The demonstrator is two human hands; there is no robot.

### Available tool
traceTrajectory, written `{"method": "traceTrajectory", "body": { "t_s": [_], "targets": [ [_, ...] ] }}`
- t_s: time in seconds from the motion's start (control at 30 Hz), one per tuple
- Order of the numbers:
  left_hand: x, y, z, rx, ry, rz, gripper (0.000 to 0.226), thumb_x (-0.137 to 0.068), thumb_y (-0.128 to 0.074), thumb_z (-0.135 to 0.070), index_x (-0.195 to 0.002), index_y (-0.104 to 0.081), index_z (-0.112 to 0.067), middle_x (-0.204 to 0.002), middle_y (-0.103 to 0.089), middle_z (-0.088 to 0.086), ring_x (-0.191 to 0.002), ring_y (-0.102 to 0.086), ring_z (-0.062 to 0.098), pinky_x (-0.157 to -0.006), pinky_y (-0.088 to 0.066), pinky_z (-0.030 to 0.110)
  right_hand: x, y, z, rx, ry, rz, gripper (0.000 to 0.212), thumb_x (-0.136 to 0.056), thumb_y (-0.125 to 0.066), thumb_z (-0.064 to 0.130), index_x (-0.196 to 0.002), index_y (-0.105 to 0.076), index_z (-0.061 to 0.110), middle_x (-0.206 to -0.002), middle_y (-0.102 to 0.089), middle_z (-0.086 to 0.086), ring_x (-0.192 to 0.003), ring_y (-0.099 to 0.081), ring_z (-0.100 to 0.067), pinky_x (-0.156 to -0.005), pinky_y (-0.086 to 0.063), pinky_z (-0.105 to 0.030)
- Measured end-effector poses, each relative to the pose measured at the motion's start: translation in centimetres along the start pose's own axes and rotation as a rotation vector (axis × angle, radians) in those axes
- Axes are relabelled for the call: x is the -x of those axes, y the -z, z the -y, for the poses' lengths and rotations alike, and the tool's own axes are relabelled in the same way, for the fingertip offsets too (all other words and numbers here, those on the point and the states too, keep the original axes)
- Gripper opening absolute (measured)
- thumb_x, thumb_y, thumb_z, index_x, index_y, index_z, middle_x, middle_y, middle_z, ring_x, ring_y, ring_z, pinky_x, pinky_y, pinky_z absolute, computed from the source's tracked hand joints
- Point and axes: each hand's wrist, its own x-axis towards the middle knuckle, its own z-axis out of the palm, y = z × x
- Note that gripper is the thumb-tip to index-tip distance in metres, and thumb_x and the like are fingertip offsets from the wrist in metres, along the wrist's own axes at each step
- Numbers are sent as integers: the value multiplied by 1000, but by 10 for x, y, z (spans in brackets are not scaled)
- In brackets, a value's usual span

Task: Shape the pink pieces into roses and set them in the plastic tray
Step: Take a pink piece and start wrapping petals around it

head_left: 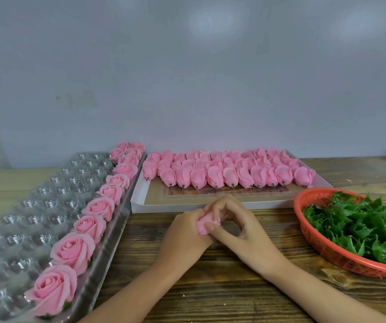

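Observation:
Both hands meet over the wooden table at the centre. My left hand (183,231) grips a pink piece (207,225) from below and the left. My right hand (234,226) pinches the same piece with thumb and fingers from the right. Most of the piece is hidden by the fingers. A clear plastic tray (24,220) with round cups lies at the left. Its right-hand column holds several finished pink roses (74,249). Several unshaped pink pieces (229,170) lie in rows on a flat white box (187,207) at the back.
A red mesh basket (327,248) full of green leaf pieces (360,224) sits at the right, near my right forearm. A grey wall stands right behind the table. Bare wood lies between my arms and in front of them.

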Motion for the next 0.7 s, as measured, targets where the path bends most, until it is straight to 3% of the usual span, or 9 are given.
{"method": "traceTrajectory", "body": {
  "t_s": [0.07, 0.2, 0.33, 0.43, 0.53, 0.63, 0.7],
  "targets": [
    [0, 0, 1, -19, -10, 5, 1, -82, -66, -37, -84, -67, -37, -75, -69, -13, -73, -64, 1, -69, -54, 37, 0, 0, -1, 24, 6, -8, 17, -89, -65, 11, -79, -52, 12, -95, -61, 1, -94, -58, -22, -82, -45, -35],
    [-1, 0, 2, -7, 6, -12, 8, -77, -66, -42, -76, -65, -34, -71, -68, -10, -68, -63, 4, -61, -50, 33, 0, 0, 0, -15, 10, -60, 20, -91, -64, 23, -80, -51, 14, -95, -62, 4, -89, -58, -20, -77, -48, -30],
    [-2, -1, 2, -16, 9, -30, 23, -71, -58, -49, -60, -54, -29, -59, -60, -11, -57, -55, 5, -53, -41, 30, 2, 0, 2, -72, -62, -54, 14, -87, -68, 31, -95, -58, 29, -95, -63, 7, -81, -61, -25, -76, -55, -48],
    [-2, -1, 3, -66, 0, -21, 16, -80, -63, -39, -65, -58, -33, -61, -61, -15, -61, -57, 0, -54, -44, 25, 2, 1, 2, 29, -28, -19, 23, -85, -72, 32, -107, -65, 32, -107, -61, 10, -94, -61, -19, -83, -51, -34],
    [-2, 0, 4, -48, -9, -16, 7, -83, -65, -36, -81, -67, -30, -71, -67, -12, -68, -62, 0, -63, -52, 32, 0, 1, 1, 55, -35, 23, 10, -85, -72, 33, -94, -69, 30, -112, -58, 12, -107, -58, -17, -87, -43, -20],
    [-1, 0, 2, -7, -20, -19, 12, -82, -66, -39, -75, -65, -29, -69, -67, -8, -65, -62, 3, -60, -50, 31, 0, 1, -2, -11, -61, -12, 8, -87, -75, 16, -87, -69, 22, -108, -60, 11, -97, -60, -14, -80, -48, -21],
    [-1, 0, 2, 13, -9, -19, 13, -78, -66, -40, -71, -63, -30, -67, -66, -7, -63, -61, 5, -57, -46, 27, 0, 1, -2, -91, -80, -46, 10, -88, -72, 11, -87, -67, 19, -103, -61, 4, -84, -61, -14, -68, -55, -29]
  ]
}}
